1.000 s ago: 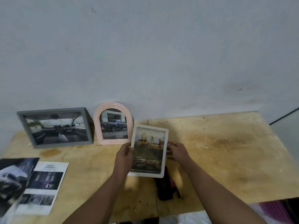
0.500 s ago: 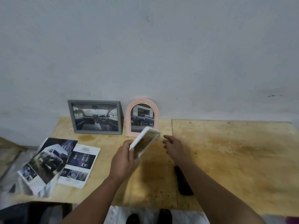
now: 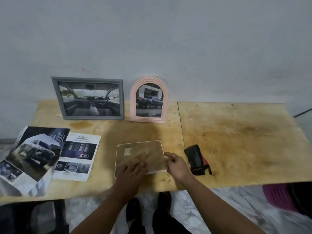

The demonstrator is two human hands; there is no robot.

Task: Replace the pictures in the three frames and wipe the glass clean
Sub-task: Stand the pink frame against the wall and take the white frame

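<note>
Your white frame [image 3: 157,150] is lying face down on the wooden desk [image 3: 236,141], near the front edge and a little left of centre, its brown backing board facing up with the stand leg [image 3: 135,159] lying across it. Your left hand [image 3: 130,173] is resting on the near left part of the backing, fingers fairly straight and touching the stand leg; whether they are gripping it cannot be told. Your right hand [image 3: 175,164] is sitting at the frame's right edge, fingers curled and touching that edge. At the far side, a grey frame [image 3: 88,97] showing a car interior and a pink arched frame [image 3: 149,99] showing a pickup truck are standing upright against the wall, just beside each other. A black and red cloth [image 3: 195,159] is lying right of your right hand. A brochure [image 3: 32,156] and a safety leaflet [image 3: 78,157] are lying at the left.
</note>
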